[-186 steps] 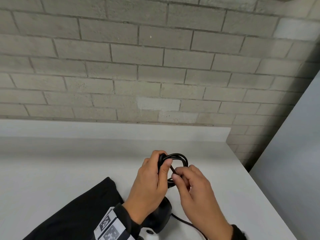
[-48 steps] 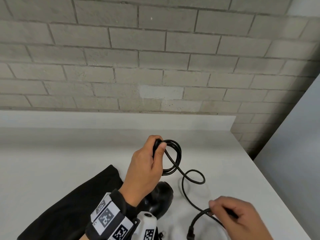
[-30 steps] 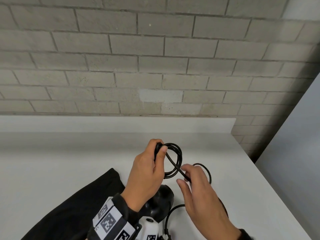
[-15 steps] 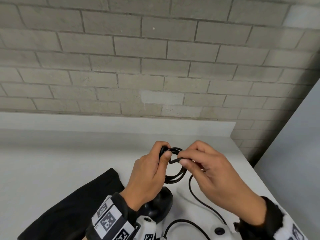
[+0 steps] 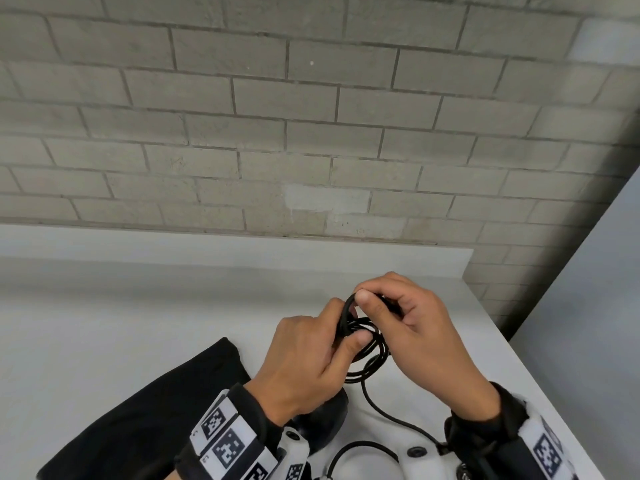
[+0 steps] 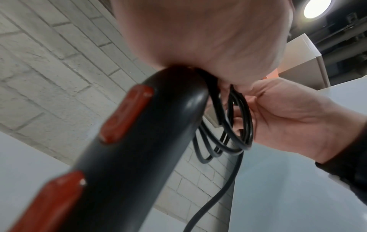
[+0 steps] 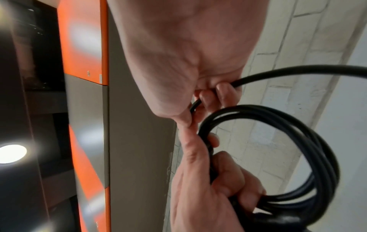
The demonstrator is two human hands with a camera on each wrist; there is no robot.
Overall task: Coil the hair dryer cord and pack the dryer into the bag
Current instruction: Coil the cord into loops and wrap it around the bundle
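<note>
The black cord coil (image 5: 367, 348) is held above the white table. My left hand (image 5: 346, 327) grips its left side, thumb across the loops, together with the end of the black hair dryer's handle (image 6: 139, 141), which carries red buttons. The dryer body (image 5: 325, 424) hangs under my left wrist. My right hand (image 5: 372, 296) pinches a strand at the top of the coil; the right wrist view shows that strand (image 7: 278, 73) leaving its fingers beside the coil (image 7: 298, 141). Slack cord (image 5: 381, 410) trails down toward me. The black bag (image 5: 149, 417) lies flat at lower left.
A white table (image 5: 138, 323) runs back to a low white ledge under a grey brick wall (image 5: 311, 133). The table's right edge (image 5: 519, 348) drops off beside a grey panel. A further cord loop (image 5: 360, 448) lies near the table's front between my wrists.
My right hand fetched slack cord from the table, carried it up and laid another loop on the coil. Now it pinches the strand at the coil's top; my left hand kept holding.
</note>
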